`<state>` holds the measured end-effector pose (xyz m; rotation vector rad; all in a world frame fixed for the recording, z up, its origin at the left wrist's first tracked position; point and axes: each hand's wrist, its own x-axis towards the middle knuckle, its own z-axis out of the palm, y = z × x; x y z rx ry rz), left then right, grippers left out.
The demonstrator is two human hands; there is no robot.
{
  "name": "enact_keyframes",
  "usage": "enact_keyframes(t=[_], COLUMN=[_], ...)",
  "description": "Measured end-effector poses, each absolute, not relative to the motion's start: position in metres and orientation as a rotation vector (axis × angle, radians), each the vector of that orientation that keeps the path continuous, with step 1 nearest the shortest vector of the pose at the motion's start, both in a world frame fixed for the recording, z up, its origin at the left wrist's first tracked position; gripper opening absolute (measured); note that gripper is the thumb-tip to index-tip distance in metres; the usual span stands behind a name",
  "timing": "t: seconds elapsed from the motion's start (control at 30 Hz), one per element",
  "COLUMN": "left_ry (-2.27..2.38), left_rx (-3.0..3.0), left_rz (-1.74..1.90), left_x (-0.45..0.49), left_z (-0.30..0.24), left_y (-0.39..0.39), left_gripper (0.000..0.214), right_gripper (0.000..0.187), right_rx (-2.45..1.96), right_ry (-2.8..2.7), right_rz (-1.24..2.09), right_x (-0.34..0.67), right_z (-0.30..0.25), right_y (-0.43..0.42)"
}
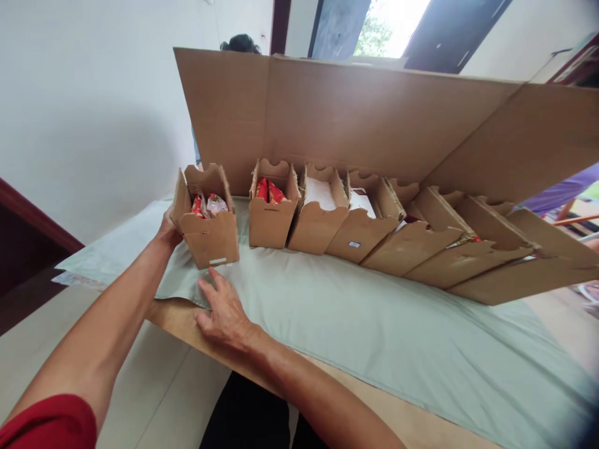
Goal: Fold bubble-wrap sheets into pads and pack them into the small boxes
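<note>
At the left end of a row stands a cardboard box (210, 240) with an open top and notched edges. Shiny red packets (199, 204) and a pinkish one (216, 204) show inside it. My left hand (169, 229) grips this box by its left side, its fingertips partly hidden. Just below the front of the box, my right hand (224, 312) has its fingers apart and holds nothing; the index fingertip is close to the bottom edge, and whether it touches I cannot tell. A second cardboard box (271, 224), holding red packets (269, 191), is to the right.
Several more cardboard boxes (318, 227) continue rightward, some with white contents. Behind them rises a tall cardboard panel (346, 112). A pale green cloth (327, 299) covers the table, whose wooden edge (175, 318) shows in front. Beyond the panel appears the top of a person's head (240, 43).
</note>
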<state>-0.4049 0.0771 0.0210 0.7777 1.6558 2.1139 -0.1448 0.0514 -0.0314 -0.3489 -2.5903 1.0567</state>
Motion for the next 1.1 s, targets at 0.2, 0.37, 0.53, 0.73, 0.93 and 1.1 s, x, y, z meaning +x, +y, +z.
enact_keyframes(t=[0.2, 0.37, 0.53, 0.73, 0.93, 1.1], left_ry=[1.662, 1.878, 1.915, 1.952, 2.060, 2.144], left_rx=[0.798, 0.915, 0.902, 0.863, 0.862, 0.858], left_rz=[2.042, 1.874, 1.807, 1.701, 1.714, 1.713], left_x=[-0.342, -0.314, -0.348, -0.386, -0.360, -0.352], left_z=[-0.017, -0.024, -0.014, -0.005, -0.030, -0.049], left_y=[0.012, 0.000, 0.036, 0.069, 0.063, 0.059], left_gripper=[0.057, 0.077, 0.064, 0.054, 0.060, 0.070], right_gripper=[0.045, 0.037, 0.034, 0.031, 0.034, 0.051], right_rx=[-0.452, -0.520, -0.485, -0.497, -0.490, -0.659], right_ry=[-2.503, -2.576, -2.602, -2.608, -2.505, -2.175], right_rz=[0.901, 0.815, 0.781, 0.771, 0.875, 0.941], right_x=[-0.103, -0.088, -0.089, -0.088, -0.087, -0.087], right_z=[-0.051, -0.059, -0.055, -0.053, -0.060, -0.059], right_y=[0.097, 0.112, 0.105, 0.107, 0.107, 0.136])
